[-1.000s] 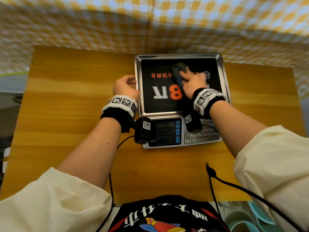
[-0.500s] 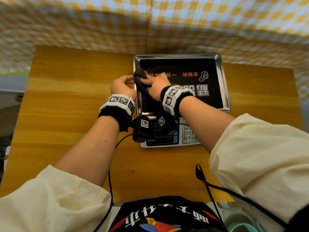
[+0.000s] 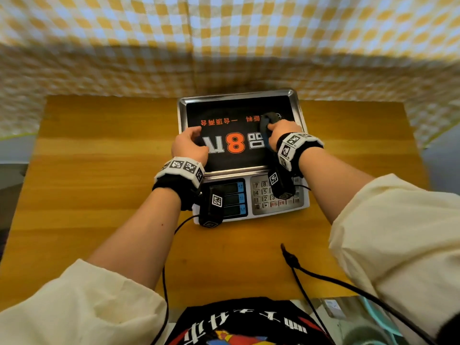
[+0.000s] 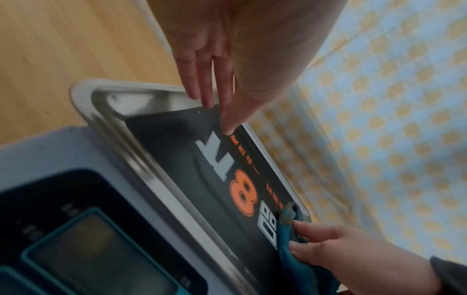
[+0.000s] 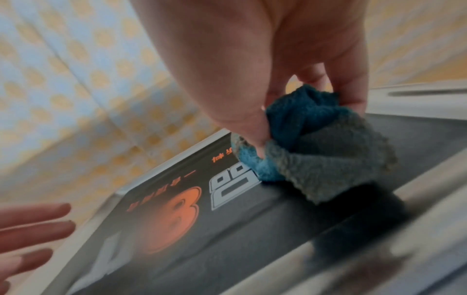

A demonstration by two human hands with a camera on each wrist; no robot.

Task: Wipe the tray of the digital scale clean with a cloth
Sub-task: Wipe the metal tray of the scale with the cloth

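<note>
The digital scale's steel tray [image 3: 239,94] carries a black sticker with an orange 8. My right hand [image 3: 281,132] grips a bunched blue-grey cloth [image 3: 268,120] and presses it on the tray's right part. The right wrist view shows thumb and fingers curled round the cloth [image 5: 316,155] just inside the rim [image 5: 417,95]. My left hand [image 3: 189,145] reaches over the tray's left edge. In the left wrist view its fingers [image 4: 202,79] are straight, tips at the sticker's corner, and the cloth [image 4: 288,221] is far across the tray [image 4: 141,159].
The scale's display [image 3: 229,197] and keypad [image 3: 261,195] face me on the wooden table [image 3: 99,170]. A yellow checked curtain [image 3: 224,46] hangs right behind the scale. A black cable [image 3: 311,282] trails over the table's near edge.
My right hand has swept the cloth from the tray's left edge across to its right side. The left hand has shifted from beside the left rim to over the tray's left part.
</note>
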